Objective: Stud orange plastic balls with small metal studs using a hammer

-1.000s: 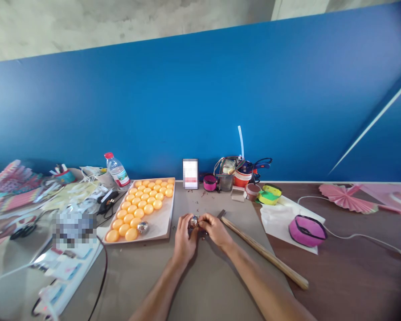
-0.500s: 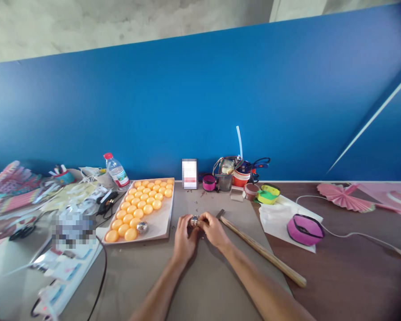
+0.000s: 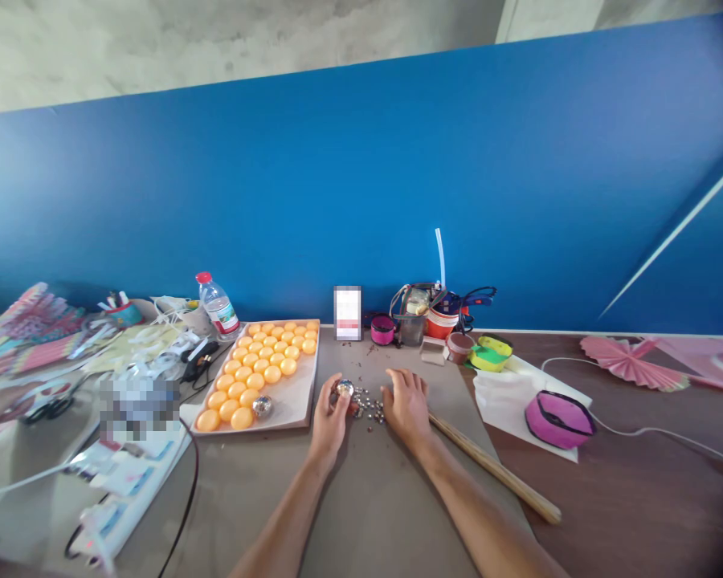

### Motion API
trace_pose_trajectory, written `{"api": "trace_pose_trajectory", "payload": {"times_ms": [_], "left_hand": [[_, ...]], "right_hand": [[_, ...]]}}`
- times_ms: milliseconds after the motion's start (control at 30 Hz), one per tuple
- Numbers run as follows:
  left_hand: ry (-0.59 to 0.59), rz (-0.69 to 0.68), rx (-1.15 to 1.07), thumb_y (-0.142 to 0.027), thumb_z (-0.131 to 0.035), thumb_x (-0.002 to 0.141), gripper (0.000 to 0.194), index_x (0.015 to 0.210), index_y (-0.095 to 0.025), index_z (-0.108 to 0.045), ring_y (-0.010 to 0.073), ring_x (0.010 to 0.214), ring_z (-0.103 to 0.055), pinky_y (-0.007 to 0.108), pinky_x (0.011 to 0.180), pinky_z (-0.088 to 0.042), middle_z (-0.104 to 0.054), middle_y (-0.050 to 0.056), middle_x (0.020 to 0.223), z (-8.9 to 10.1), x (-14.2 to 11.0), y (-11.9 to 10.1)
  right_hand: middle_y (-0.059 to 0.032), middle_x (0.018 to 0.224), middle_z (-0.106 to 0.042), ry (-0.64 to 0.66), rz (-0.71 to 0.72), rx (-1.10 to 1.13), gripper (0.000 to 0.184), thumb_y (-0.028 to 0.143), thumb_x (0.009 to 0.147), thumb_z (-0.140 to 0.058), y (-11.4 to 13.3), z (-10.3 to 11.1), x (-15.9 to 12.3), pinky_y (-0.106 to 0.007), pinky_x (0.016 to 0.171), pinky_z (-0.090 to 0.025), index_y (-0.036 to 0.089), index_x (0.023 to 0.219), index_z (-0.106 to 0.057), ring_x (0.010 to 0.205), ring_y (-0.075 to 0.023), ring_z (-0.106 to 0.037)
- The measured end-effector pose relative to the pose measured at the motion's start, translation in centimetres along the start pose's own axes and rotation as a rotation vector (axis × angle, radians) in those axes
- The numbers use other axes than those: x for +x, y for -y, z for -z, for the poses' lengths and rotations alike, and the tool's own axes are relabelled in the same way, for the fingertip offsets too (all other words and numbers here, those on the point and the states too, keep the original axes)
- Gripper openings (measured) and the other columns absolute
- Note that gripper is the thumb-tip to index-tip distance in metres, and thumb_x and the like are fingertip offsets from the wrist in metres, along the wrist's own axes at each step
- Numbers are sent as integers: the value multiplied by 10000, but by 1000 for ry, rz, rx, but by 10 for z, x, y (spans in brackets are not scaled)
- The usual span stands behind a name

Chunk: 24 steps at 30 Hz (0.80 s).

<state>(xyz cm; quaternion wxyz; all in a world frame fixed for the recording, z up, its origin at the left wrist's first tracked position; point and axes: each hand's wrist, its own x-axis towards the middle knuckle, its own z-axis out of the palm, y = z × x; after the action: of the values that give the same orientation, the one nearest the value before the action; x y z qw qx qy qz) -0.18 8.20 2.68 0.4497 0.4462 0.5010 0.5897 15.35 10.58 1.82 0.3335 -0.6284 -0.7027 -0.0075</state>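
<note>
Plain blue panelling (image 3: 349,201) is seen behind a grey-brown desk (image 3: 361,514). One small, silver, mirror-faceted ball (image 3: 345,388) is held near the desk's middle by the left hand (image 3: 330,417), its grip closed around it. Loose, shiny little pieces (image 3: 370,408) are scattered between the hands. With the right hand (image 3: 406,405), thumb and fingers are kept apart beside them. By its wrist, a pale wooden handle (image 3: 500,470) is partly covered. Glossy orange balls (image 3: 258,381) are lined up in a shallow white tray (image 3: 298,397) at left.

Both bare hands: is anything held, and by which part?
Left hand: a shiny silver round ball, held by its left and near sides. Right hand: nothing visibly held.
</note>
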Motion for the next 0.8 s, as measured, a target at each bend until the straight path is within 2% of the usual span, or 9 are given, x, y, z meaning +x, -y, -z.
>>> {"api": "trace_pose_trajectory", "payload": {"times_ms": [100, 267, 467, 633, 800], "left_hand": [[9, 94, -194, -431, -606, 711, 490, 1136, -223, -477, 105, 637, -576, 270, 639, -476, -555, 10, 864, -2, -1, -6], [30, 87, -302, -298, -677, 639, 508, 1102, -230, -479, 85, 651, -568, 252, 671, -465, -533, -25, 800, -5, 0, -8], [43, 12, -151, -221, -640, 631, 441, 1025, -199, -443, 90, 615, -537, 239, 594, -462, -520, -27, 785, -6, 2, 0], [-60, -173, 113, -161, -616, 617, 380, 967, -178, -468, 101, 662, -519, 239, 628, -450, -513, -12, 800, 0, 5, 8], [-107, -236, 215, -165, -613, 622, 353, 944, -175, -468, 113, 683, -491, 252, 652, -434, -490, -12, 803, 4, 7, 10]], "right_hand": [[-110, 1059, -556, 34, -72, -82, 338, 210, 773, -488, -2, 1, 1, -376, 884, -270, 160, 1107, -511, 991, -249, -453], [-111, 1078, -551, 35, -76, -101, 336, 231, 783, -491, -4, 0, 2, -368, 886, -262, 160, 1111, -507, 1004, -249, -451], [-111, 1088, -546, -34, -64, -134, 333, 245, 800, -481, -7, 3, 1, -356, 871, -272, 150, 1119, -492, 983, -250, -460], [-122, 1097, -539, -61, -80, -180, 343, 248, 806, -476, -13, 3, -1, -361, 865, -277, 139, 1132, -480, 984, -248, -464], [-127, 1088, -544, -51, -112, -213, 346, 243, 804, -478, -11, 3, 0, -349, 834, -304, 138, 1135, -478, 972, -250, -482]]}}
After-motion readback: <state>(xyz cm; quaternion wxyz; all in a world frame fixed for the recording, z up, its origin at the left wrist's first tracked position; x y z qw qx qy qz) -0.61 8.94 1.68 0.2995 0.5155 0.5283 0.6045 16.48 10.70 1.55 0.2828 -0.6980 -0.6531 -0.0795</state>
